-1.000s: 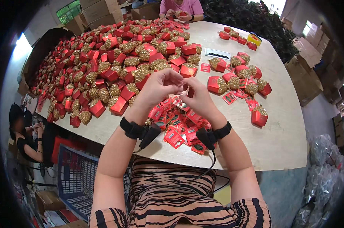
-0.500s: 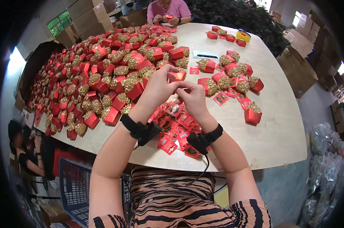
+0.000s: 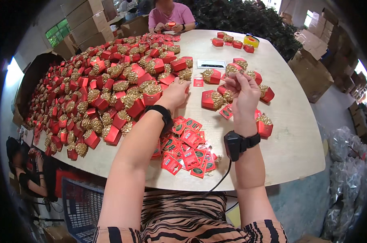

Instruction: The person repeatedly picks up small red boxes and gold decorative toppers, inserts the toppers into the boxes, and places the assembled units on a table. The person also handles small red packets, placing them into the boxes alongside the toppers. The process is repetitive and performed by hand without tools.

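My left hand (image 3: 176,95) is at the right edge of a big heap of red-and-gold ornaments (image 3: 122,87), each a red box-like part with a glittery gold cluster. Its fingers are curled, with a bit of red showing at the fingertips, seemingly one ornament mostly hidden by the hand. My right hand (image 3: 245,91) is raised above a smaller group of ornaments (image 3: 210,99), thumb and fingers pinched together; anything between them is too small to make out. Between my forearms lies a loose pile of red hang tags (image 3: 187,148), some with dark oval marks.
A white card with a dark pen (image 3: 211,64) and a single red tag (image 3: 198,82) lie beyond my hands. Yellow tape (image 3: 251,41) sits at the far edge. Across the table, a person in pink (image 3: 171,16) handles a red piece. A blue crate (image 3: 84,206) stands lower left.
My hands, close together before, have separated: the right lifted away to the right, and the left moved slightly left and down. The tag pile shows more fully; the view has shifted a little.
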A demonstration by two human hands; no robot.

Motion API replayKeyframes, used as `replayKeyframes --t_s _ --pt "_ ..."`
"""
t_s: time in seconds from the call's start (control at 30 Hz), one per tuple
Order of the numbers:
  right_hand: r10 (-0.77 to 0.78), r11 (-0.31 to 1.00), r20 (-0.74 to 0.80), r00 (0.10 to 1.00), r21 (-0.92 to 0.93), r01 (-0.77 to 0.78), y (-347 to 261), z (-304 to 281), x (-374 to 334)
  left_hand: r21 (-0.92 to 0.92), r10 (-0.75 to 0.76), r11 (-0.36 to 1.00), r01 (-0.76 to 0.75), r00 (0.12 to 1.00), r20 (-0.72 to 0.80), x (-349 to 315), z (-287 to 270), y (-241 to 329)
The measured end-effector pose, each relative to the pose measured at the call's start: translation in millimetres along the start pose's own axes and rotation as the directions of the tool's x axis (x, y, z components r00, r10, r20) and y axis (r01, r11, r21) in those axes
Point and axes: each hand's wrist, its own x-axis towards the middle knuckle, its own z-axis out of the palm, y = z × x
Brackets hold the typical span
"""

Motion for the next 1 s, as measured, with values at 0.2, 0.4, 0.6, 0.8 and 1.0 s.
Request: replayKeyframes --t_s 0.2,0.4,0.6,0.8,1.0 --pt "-0.185 0.974 0.029 0.982 -0.129 0.187 -22 3 0 0.240 0.104 0.965 -0.104 0.994 0.010 11 27 -18" --pt "-0.209 0.952 0.028 0.978 -0.225 0.210 -28 6 -3 0.269 0.220 0.934 -0.234 0.972 0.083 3 8 -10" --pt "-0.298 0.918 0.044 0.954 -0.261 0.299 -30 4 1 0.259 0.261 0.927 -0.273 0.962 0.079 -1 2 -10" --pt "-0.320 0.908 0.027 0.947 -0.276 0.315 -40 1 2 0.221 0.168 0.961 -0.165 0.986 0.005 -9 7 -6" --pt "-0.327 0.819 0.247 0.912 -0.407 0.404 -39 3 0 -0.579 -0.140 0.807 0.116 0.990 0.004 2 -20 -27"
